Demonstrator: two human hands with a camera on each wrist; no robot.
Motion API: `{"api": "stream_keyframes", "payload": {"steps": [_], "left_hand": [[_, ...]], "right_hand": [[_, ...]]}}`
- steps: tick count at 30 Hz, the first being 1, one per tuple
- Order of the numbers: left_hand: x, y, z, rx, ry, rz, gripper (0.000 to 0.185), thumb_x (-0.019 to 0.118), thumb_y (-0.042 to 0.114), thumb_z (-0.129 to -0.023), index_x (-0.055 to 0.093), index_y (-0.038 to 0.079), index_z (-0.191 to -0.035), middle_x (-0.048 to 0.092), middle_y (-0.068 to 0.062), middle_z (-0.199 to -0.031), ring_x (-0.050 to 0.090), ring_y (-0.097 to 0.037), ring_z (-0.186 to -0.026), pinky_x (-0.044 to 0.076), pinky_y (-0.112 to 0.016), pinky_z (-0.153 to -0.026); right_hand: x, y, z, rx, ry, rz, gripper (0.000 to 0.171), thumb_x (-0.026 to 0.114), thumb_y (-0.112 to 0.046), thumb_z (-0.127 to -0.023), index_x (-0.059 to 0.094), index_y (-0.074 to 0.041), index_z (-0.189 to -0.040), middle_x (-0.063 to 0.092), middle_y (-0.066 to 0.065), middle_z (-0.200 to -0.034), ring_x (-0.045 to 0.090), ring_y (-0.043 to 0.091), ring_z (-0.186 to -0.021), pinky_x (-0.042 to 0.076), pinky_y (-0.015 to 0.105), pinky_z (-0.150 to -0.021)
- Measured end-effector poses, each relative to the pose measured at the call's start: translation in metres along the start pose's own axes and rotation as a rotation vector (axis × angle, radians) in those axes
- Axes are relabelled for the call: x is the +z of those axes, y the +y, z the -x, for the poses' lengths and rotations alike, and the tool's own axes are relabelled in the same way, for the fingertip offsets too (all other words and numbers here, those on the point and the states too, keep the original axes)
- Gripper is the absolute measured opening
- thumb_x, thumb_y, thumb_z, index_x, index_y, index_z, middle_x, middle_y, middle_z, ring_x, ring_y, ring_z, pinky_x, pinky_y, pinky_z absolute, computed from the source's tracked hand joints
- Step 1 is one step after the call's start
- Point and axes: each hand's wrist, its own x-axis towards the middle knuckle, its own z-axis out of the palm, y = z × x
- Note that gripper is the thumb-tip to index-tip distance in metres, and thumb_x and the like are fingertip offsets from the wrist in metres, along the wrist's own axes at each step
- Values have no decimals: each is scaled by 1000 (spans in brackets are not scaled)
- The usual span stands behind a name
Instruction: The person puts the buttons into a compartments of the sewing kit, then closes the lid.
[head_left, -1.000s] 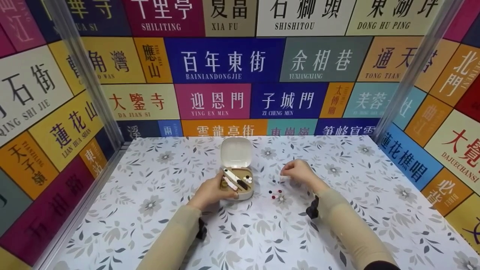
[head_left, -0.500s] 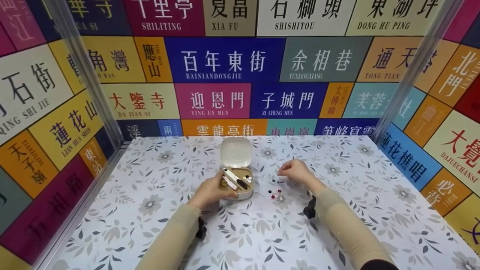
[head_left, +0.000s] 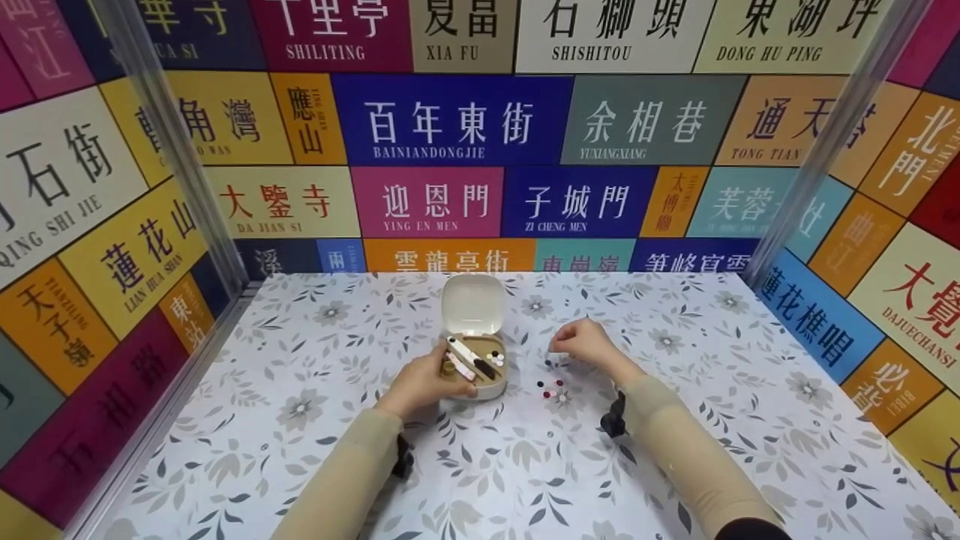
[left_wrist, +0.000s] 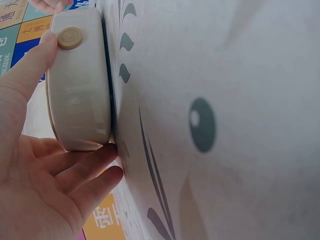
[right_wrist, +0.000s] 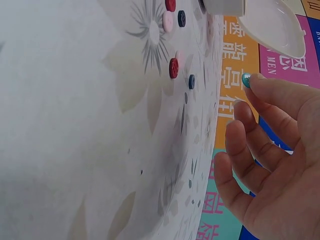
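Observation:
A small beige case (head_left: pixel 491 385) stands open on the flowered table, its lid (head_left: pixel 472 303) tipped up at the back. Inside lie a white tool, a dark piece and small buttons. My left hand (head_left: pixel 431 375) grips the case's left side; the left wrist view shows fingers curled round the case (left_wrist: pixel 80 95), with a tan button (left_wrist: pixel 69 37) by a fingertip. My right hand (head_left: pixel 559 347) hovers right of the case, above several loose buttons (head_left: pixel 550 388). It pinches a teal button (right_wrist: pixel 246 79) between thumb and forefinger.
The floral tablecloth (head_left: pixel 315 420) covers the table, which is walled on three sides by panels of coloured signs (head_left: pixel 450 120). Metal posts (head_left: pixel 172 157) stand at the back corners. Red (right_wrist: pixel 173 67), blue (right_wrist: pixel 191 81) and pink (right_wrist: pixel 167 21) buttons lie loose on the cloth.
My right hand has drifted a little to the left, toward the case, still pinching. The left hand and the case have not moved.

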Motion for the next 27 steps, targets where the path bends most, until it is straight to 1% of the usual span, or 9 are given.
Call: {"api": "stream_keyframes", "payload": {"steps": [4,11,16,18,23,25,27], "left_hand": [[1,-1,-1,0,-2,7,118,85,53,-65,21,11,-155,43,-14,-148,43,-33,-132,29,-47,-111],[1,0,-1,-6,1,25,118,85,52,-64,21,12,-155,42,-12,-149,42,-31,-133,27,-46,-112],[0,1,1,33,9,31,114,86,50,-65,25,12,-154,47,-15,-145,45,-34,-129,30,-48,-111],[0,1,2,43,13,33,112,86,49,-65,27,12,-154,49,-15,-143,47,-34,-128,31,-49,-110],[0,0,1,48,14,50,111,86,47,-65,29,12,-153,50,-14,-142,47,-34,-127,31,-50,-109],[0,0,1,54,13,60,110,87,46,-65,30,12,-153,51,-14,-141,47,-34,-127,31,-50,-109],[0,-1,0,46,11,62,109,87,46,-65,30,13,-153,50,-12,-142,47,-32,-127,31,-49,-110]], "right_hand": [[0,-1,0,-5,-4,7,11,73,-17,-85,75,-7,-87,70,1,-82,59,16,-70,50,28,-62],[1,-4,-1,-25,-14,-3,10,72,-17,-86,76,-8,-88,71,1,-85,65,28,-81,53,31,-66],[2,-6,-2,-6,-14,-25,10,72,-17,-87,76,-8,-88,71,2,-86,65,31,-83,54,39,-70],[3,-6,-2,-4,-9,-26,9,72,-16,-87,76,-8,-88,71,2,-86,64,31,-82,54,37,-68],[5,-9,-2,-27,7,-7,9,73,-16,-85,76,-8,-86,71,1,-84,64,30,-77,50,28,-61],[6,-10,-2,-36,14,0,8,73,-15,-85,76,-8,-85,71,1,-82,64,28,-74,49,27,-60],[7,-11,-3,-33,18,0,8,73,-15,-84,76,-8,-85,71,0,-80,63,25,-72,49,26,-59]]}}
